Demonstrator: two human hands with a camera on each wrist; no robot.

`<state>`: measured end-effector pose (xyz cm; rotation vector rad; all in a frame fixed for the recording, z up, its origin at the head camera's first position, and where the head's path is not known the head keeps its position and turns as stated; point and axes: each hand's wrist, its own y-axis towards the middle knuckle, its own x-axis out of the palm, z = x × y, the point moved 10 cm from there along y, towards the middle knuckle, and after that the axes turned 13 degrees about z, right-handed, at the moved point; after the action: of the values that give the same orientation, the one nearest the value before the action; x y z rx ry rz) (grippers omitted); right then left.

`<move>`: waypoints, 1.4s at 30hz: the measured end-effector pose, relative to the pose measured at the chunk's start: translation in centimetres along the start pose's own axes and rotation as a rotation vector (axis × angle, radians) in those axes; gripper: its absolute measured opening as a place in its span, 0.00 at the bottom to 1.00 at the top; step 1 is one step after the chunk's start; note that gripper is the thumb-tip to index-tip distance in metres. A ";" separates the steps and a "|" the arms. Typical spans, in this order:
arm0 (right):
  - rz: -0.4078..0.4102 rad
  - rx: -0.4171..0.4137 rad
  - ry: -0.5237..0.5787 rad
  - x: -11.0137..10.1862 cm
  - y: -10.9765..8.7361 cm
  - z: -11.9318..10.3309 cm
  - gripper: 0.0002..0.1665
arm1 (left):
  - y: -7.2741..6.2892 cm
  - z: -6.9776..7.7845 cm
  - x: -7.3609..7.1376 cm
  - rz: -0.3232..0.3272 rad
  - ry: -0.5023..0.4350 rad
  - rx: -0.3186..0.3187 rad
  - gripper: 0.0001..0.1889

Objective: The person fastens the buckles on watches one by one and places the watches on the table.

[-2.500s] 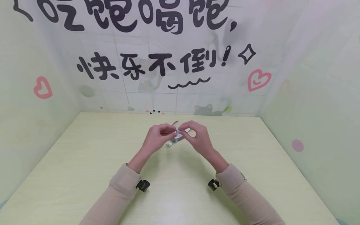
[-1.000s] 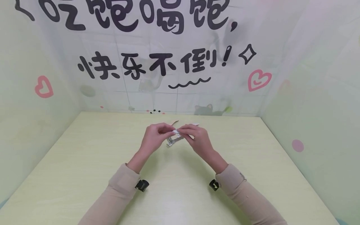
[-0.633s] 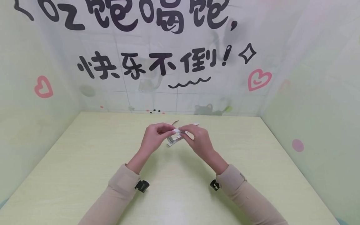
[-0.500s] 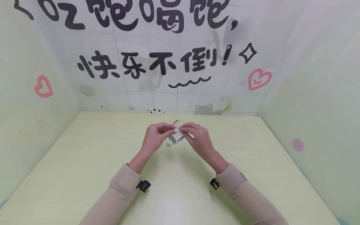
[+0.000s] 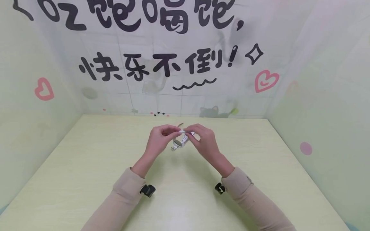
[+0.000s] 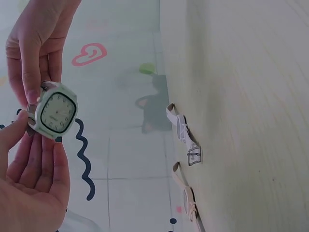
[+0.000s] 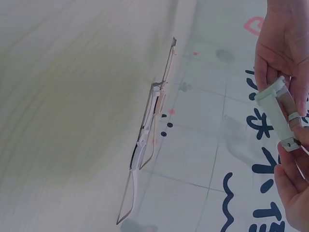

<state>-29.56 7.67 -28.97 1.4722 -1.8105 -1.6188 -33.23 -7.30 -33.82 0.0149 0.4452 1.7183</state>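
Observation:
Both hands hold a pale green wristwatch with a squarish, dark-ringed dial, up over the far part of the table. My left hand pinches its strap with thumb and fingertips. From the other side, my right hand pinches the strap too, its fingertips almost meeting the left ones. The right wrist view shows the pale strap bent back between the fingers; parts of it are hidden behind them. Below the hands, a white wristwatch with a metal buckle rests on the table.
A beige-pink wristwatch rests on the table beside the white one, near the back wall. The pale wooden table is bounded by a back wall with large black lettering and by side walls.
The hands stay in nearly the same place, rising slightly. Their fingertips shift on the strap, and the right fingers arch higher than a second ago.

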 end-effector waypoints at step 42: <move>-0.201 0.281 0.304 2.7 -1.0 2.1 0.35 | 0.3 -2.2 -1.3 -0.150 -0.175 -0.231 0.20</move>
<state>-31.90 6.83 -31.55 1.9577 -1.8139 -1.1694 -33.81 -9.16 -35.49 -0.0340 0.1143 1.5958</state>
